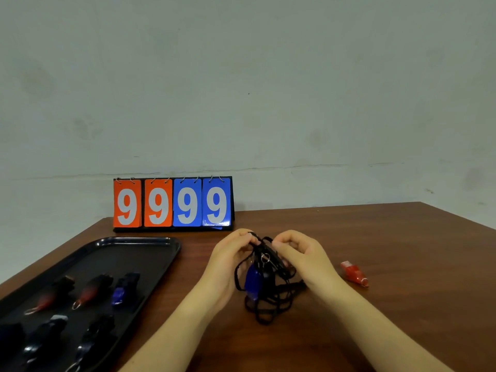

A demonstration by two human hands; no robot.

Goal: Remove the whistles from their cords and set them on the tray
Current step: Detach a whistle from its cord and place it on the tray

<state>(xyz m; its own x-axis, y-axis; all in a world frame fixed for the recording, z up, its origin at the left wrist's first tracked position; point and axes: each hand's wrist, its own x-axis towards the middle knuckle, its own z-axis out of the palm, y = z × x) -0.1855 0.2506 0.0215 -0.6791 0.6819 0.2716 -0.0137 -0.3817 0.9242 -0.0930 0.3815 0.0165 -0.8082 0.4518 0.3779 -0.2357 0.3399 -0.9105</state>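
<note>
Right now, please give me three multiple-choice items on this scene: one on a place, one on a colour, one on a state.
1. Where does the loose red whistle lie?
A. on the tray
B. on the table, right of the hands
C. behind the scoreboard

2. What colour is the whistle hanging in the cords?
A. blue
B. yellow
C. green

3. What is the left hand doing?
A. lying flat
B. pinching the cords
C. lifting the tray

Key: 1 B, it lies on bare wood beside the right hand; 2 A, the blue whistle shows; 3 B, its fingertips close on cord.
</note>
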